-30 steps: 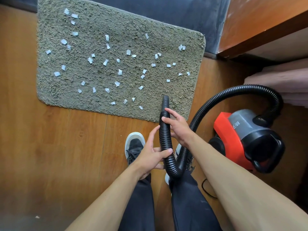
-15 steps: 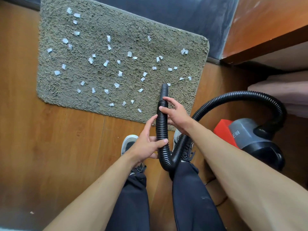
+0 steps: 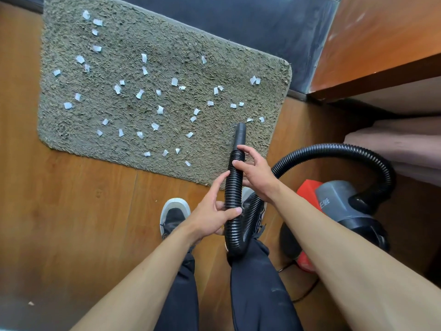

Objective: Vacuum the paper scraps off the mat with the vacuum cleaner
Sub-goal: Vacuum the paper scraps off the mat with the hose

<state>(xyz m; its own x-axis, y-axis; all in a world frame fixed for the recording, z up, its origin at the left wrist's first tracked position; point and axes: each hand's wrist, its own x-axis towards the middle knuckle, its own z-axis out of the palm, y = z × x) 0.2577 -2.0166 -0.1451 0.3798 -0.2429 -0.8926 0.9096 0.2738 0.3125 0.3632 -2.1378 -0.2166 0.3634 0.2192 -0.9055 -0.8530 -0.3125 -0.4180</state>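
**Left hand** (image 3: 210, 213): clamped on the black corrugated hose (image 3: 233, 185). The thumb lies across its near face, the index finger stretches up along its left side, and the other fingers are behind it.

**Right hand** (image 3: 256, 173): just beyond the left hand, on the same hose. Thumb and fingertips pinch the ribbed section close below the smooth nozzle (image 3: 239, 134). The two hands are apart and do not touch each other.

**Hose and nozzle:** Beyond the right hand the nozzle points away from the person, its mouth over the near right part of the grey-green shaggy mat (image 3: 167, 56). Whether the mouth touches the pile cannot be determined from this angle. Below the left hand the hose bends in a tight U in front of the dark trousers (image 3: 257, 287). It then passes under the right wrist and arcs to the right of both hands into the vacuum cleaner (image 3: 334, 199). This is a red and grey canister standing on the floor beside the right forearm.

**Paper scraps** (image 3: 160, 110): small and white, scattered over the mat ahead and to the left of the hands. Two lie just beyond the nozzle mouth.

**Surroundings:**
- One black shoe (image 3: 175, 216) with a white toe stands left of the left hand on the wooden floor (image 3: 71, 211).
- A thin dark cord (image 3: 306, 291) runs along the floor under the right forearm.
- Well to the right of the hands stands an orange-brown wooden cabinet (image 3: 381, 39).
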